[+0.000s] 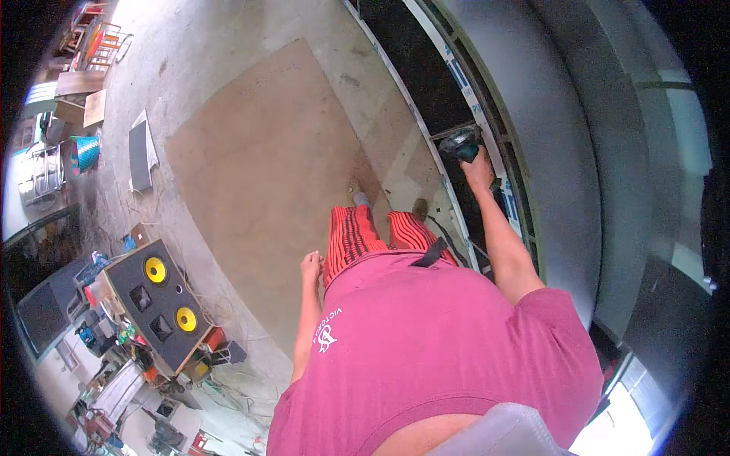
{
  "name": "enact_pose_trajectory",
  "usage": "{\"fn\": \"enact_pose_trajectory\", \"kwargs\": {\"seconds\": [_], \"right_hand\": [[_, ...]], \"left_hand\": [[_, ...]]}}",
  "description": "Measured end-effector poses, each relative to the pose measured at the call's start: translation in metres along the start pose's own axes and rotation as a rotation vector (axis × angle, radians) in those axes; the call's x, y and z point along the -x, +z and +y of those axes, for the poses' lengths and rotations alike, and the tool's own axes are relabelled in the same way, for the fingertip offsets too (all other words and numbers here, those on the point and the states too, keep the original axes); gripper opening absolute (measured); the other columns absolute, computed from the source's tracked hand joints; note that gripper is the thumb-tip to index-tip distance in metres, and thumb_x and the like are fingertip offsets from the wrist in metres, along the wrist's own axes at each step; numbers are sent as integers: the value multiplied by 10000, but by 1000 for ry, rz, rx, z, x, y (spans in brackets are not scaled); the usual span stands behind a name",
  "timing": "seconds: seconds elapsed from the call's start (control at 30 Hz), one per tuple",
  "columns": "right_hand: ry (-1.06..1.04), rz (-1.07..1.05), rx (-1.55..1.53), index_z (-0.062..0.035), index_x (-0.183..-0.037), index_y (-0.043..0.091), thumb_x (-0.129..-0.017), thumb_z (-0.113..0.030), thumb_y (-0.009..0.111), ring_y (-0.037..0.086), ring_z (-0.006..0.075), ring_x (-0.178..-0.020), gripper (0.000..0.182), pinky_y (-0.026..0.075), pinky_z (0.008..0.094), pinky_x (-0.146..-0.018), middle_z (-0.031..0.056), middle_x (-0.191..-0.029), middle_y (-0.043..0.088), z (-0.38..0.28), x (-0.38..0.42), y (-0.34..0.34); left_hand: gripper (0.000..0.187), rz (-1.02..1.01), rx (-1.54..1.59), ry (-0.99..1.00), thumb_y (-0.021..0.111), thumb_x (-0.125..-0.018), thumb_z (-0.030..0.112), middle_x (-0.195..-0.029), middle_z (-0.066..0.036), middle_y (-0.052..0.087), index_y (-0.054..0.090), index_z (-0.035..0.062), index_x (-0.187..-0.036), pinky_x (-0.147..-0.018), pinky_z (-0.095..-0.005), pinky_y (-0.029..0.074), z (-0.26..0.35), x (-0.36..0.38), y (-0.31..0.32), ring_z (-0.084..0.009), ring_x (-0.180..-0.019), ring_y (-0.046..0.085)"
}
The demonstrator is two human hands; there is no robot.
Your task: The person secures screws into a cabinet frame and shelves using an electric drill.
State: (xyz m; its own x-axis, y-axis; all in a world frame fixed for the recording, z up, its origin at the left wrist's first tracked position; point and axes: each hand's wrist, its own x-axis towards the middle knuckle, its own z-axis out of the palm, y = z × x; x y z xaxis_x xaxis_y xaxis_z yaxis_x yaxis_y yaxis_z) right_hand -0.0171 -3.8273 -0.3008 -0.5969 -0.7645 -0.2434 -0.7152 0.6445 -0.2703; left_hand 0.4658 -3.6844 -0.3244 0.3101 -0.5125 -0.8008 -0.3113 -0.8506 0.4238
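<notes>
At metal frame point(482, 114) | right fingers point(479, 161) clamped on power tool point(458, 144) | left fingers point(310, 261) (spacing unclear) | cabinet point(165, 302) holds 2 yellow cones point(155, 270)

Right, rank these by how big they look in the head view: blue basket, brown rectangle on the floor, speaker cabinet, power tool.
1. Brown rectangle
2. Speaker cabinet
Power tool and blue basket: too alike to rank, both clearly smaller.
</notes>
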Motion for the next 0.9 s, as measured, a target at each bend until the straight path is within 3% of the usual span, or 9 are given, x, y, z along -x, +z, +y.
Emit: {"fn": "enact_pose_trajectory", "kwargs": {"seconds": [0.23,0.3,0.4,0.5,0.57,0.63,0.73,0.8,0.9], "right_hand": [[-30,62,-14,-80,-1221,396,-674,-315,692,520,375,-1028,665,439,456,-807,212,-1109,540,-1,1,-2],[2,33,-45,-76,-1206,412,-675,-319,688,530,377,-1011,646,441,455,-804,213,-1089,552,-5,0,-7],[48,3,-152,-53,-1161,462,-692,-324,655,547,368,-986,575,443,455,-800,200,-1070,569,-3,-1,-11],[105,-102,-153,-61,-1194,428,-670,-349,658,548,374,-980,641,449,457,-803,219,-1097,548,10,1,-15],[144,-63,-164,-76,-1196,423,-658,-343,658,539,366,-1000,646,448,451,-818,212,-1111,542,20,13,-8],[207,-47,-160,-86,-1199,419,-654,-337,659,533,362,-1012,646,446,448,-825,206,-1113,543,31,40,-12],[152,33,-215,-84,-1196,414,-663,-274,664,539,354,-1001,619,451,449,-818,190,-1087,548,64,85,-4],[178,-31,-127,-115,-1216,393,-660,-270,654,523,340,-1026,633,451,436,-821,165,-1108,532,90,116,-5],[172,-43,-103,-111,-1213,395,-661,-222,657,528,326,-1016,621,460,425,-812,152,-1106,521,131,160,-14]], "left_hand": [[328,6,-231,300,514,-865,271,-909,-105,627,598,-21,-989,-725,-286,460,5,-26,2,-173,-825,591],[440,-30,-277,268,458,-867,389,-978,-134,629,595,2,-1026,-819,-342,447,19,-24,-3,-214,-918,598],[365,-103,-35,149,505,-876,286,-943,-132,621,556,-25,-1059,-749,-296,465,29,-27,-5,-189,-851,596],[392,-157,-62,93,498,-882,298,-974,-135,614,523,-23,-1106,-728,-301,479,32,-30,-7,-206,-833,600],[395,-217,-248,187,501,-882,301,-987,-132,610,519,-19,-1113,-704,-295,485,20,-53,-13,-208,-825,602],[398,-261,-412,288,504,-881,304,-999,-129,607,514,-14,-1121,-681,-288,490,25,-64,-12,-209,-818,604],[391,-287,-313,236,512,-879,311,-1000,-126,610,524,-4,-1110,-628,-268,485,39,-58,-5,-186,-795,605],[380,-289,-277,99,516,-880,307,-989,-116,613,516,15,-1123,-598,-250,472,52,-65,5,-164,-763,607],[380,-290,-145,68,517,-879,312,-977,-101,616,503,34,-1139,-579,-248,463,68,-65,28,-153,-730,607]]}}
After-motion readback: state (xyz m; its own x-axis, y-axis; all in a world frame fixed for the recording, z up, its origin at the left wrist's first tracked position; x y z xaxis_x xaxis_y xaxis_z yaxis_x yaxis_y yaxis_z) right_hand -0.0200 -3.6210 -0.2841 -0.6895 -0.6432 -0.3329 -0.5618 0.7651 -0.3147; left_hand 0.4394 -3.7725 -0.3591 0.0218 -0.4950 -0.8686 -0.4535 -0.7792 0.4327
